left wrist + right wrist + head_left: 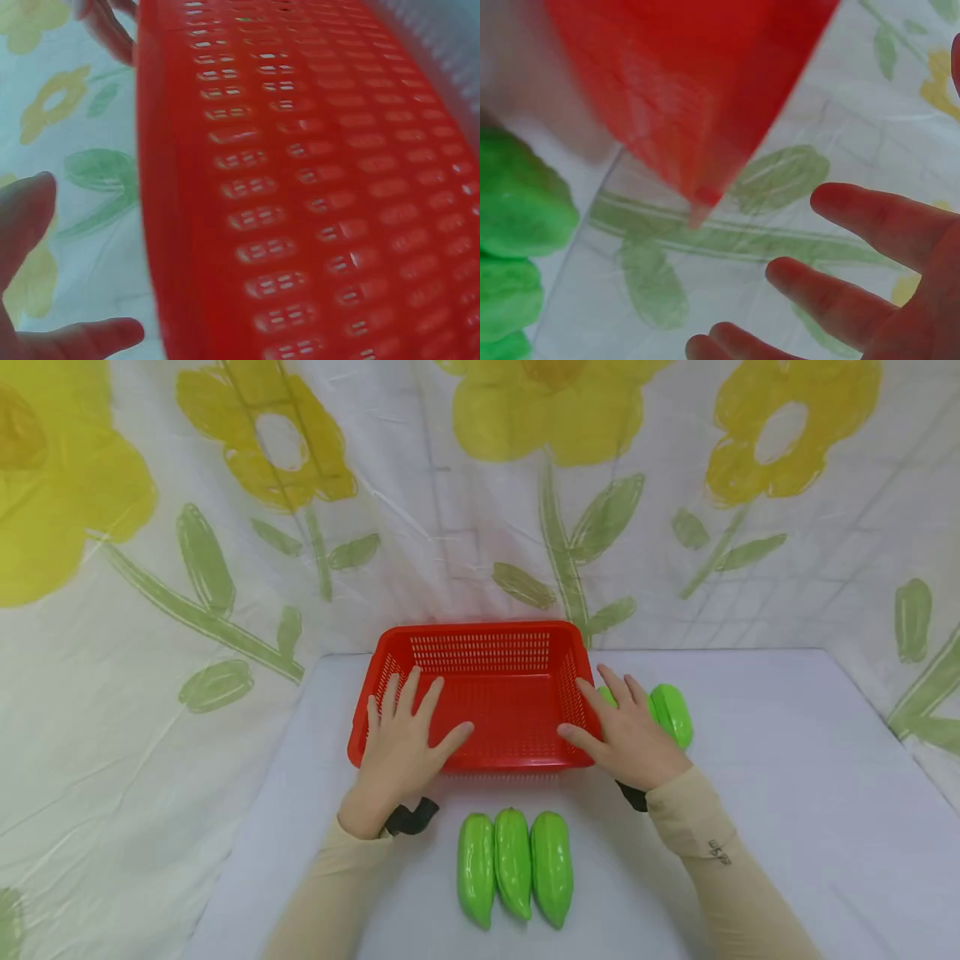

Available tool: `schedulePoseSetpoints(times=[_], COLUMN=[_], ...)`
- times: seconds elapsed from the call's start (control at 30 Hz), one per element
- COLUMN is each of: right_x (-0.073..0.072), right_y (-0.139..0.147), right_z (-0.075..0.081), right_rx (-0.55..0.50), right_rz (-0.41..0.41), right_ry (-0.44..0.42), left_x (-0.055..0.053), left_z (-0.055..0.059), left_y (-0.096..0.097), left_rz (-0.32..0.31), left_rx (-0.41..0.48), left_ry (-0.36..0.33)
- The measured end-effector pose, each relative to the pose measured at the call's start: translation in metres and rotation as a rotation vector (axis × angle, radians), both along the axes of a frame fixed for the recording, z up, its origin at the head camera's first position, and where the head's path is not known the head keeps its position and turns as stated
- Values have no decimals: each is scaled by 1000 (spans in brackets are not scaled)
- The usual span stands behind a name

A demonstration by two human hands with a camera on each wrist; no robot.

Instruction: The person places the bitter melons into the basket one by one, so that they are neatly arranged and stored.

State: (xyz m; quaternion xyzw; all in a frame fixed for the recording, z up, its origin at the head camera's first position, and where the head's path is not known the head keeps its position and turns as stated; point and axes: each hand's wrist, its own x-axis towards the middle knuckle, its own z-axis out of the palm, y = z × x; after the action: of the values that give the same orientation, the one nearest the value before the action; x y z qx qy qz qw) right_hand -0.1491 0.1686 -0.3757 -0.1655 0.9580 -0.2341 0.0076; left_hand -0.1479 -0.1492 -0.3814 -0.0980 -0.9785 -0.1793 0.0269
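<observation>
A red plastic basket (pixel 480 764) with slotted walls stands at the back of the table, and no contents show inside it. Over its left front part spreads my left hand (pixel 405 743), fingers straight and apart. My right hand (pixel 630 735) is spread likewise at the basket's right front corner; whether it touches the rim I cannot tell. Beyond that hand lie green starfruit-like pieces (pixel 671 714), partly hidden by it. Three long green ridged fruits or vegetables (pixel 513 864) lie side by side in front of the basket. In the right wrist view, the green pieces (pixel 521 195) sit beside the basket.
The white tabletop (pixel 787 777) runs to a hanging white sheet (pixel 465 543) printed with yellow flowers, close behind the basket. Dark wrist straps (pixel 411 817) show under the sleeves.
</observation>
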Motion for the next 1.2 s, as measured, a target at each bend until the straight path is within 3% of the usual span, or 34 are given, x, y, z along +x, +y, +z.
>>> schedulePoseSetpoints(times=[0.2, 0.47, 0.83, 0.93, 1.2], right_x=[-3, -13, -32, -37, -52], right_y=[16, 53, 103, 111, 127], right_z=[-2, -5, -25, -30, -40], right_rx=[-5, -24, -43, -28, 9], right_rz=[-49, -139, -210, -198, -158], right_ry=[-19, 65, 60, 26, -167], left_x=[1, 3, 7, 8, 10], left_z=[-7, -20, -36, -40, -47], left_y=[-17, -38, -59, -62, -63], left_rz=[22, 62, 99, 102, 97], left_rx=[53, 35, 4, 7, 16], left_ry=[87, 102, 110, 111, 115])
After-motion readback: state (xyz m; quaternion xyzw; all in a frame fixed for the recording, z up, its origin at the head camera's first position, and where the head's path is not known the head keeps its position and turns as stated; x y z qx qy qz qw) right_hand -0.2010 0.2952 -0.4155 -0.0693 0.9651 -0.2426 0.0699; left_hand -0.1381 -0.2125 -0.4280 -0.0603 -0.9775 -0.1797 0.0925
